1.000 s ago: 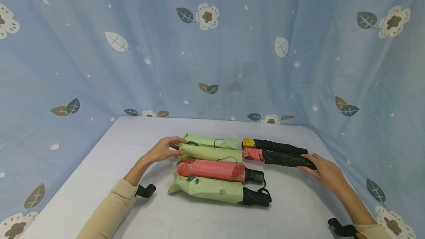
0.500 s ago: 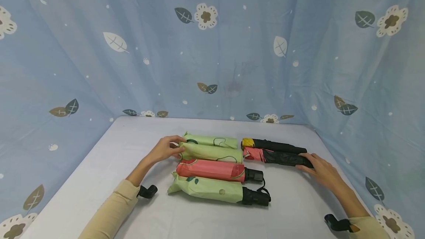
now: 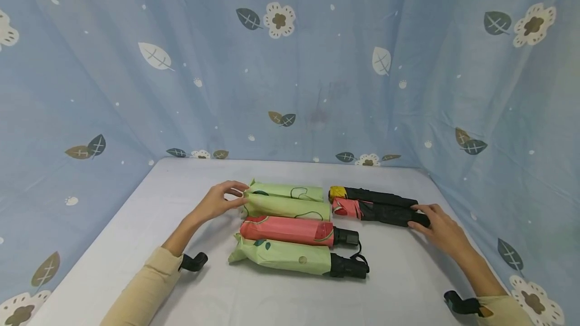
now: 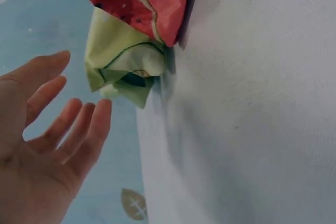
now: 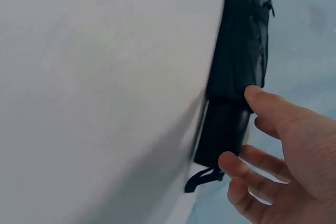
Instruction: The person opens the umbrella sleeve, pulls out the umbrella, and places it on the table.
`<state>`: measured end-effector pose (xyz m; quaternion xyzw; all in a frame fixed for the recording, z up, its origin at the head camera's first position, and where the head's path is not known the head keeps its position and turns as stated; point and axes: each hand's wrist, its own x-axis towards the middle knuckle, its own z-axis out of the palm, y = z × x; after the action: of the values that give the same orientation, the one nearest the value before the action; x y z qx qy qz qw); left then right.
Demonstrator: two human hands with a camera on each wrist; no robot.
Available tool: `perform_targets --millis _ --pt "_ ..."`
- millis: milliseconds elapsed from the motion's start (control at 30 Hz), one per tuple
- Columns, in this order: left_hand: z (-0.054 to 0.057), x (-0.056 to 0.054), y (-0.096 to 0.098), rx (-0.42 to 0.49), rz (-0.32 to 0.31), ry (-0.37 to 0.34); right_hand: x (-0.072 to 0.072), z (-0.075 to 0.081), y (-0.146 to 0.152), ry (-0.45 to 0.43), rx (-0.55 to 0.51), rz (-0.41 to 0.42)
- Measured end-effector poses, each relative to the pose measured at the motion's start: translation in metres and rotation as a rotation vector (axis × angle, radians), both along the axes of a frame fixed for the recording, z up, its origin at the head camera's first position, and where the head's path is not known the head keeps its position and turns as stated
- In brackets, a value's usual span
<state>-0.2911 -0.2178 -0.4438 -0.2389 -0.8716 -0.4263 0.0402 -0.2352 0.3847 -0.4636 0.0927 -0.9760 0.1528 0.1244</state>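
My left hand (image 3: pixel 216 199) is beside the left ends of two light-green folded umbrellas, the far one (image 3: pixel 283 191) and the near one (image 3: pixel 287 208). In the left wrist view its fingers are spread, apart from the green fabric (image 4: pixel 123 45). My right hand (image 3: pixel 446 230) is at the black handle end of a folded black umbrella with a red tip (image 3: pixel 385 213). Thumb and fingers stand loosely around that end; the right wrist view shows the thumb (image 5: pixel 257 95) against its side. Whether the fingertips touch the handle is unclear.
Nearer lie a red folded umbrella (image 3: pixel 287 230) and another green one (image 3: pixel 290 255), both with black handles pointing right. A black umbrella with a yellow tip (image 3: pixel 376 195) lies behind the red-tipped one. The white table (image 3: pixel 290 301) meets a blue patterned curtain (image 3: pixel 217 89) behind.
My left hand has drawn slightly left from the green umbrellas, its fingers spreading. My right fingers have loosened, and more of the black handle end shows between them. The umbrellas are almost unmoved.
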Motion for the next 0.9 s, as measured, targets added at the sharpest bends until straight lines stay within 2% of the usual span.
perform_targets --millis 133,300,400,600,900 --pt "0.005 0.004 0.0 -0.044 0.05 0.097 0.002 0.005 -0.008 0.067 0.004 0.022" --pt "0.014 0.012 0.005 -0.026 0.043 0.09 0.005 0.014 -0.024 0.151 0.004 0.074" --pt "0.019 0.018 0.011 -0.007 -0.007 0.098 0.007 0.021 -0.035 0.144 0.001 0.085" --pt "0.024 0.025 0.025 -0.033 -0.17 0.133 0.008 0.031 -0.058 0.089 0.015 0.091" --pt "0.023 0.032 0.041 -0.151 -0.282 0.036 0.011 0.031 -0.086 0.089 0.037 0.161"
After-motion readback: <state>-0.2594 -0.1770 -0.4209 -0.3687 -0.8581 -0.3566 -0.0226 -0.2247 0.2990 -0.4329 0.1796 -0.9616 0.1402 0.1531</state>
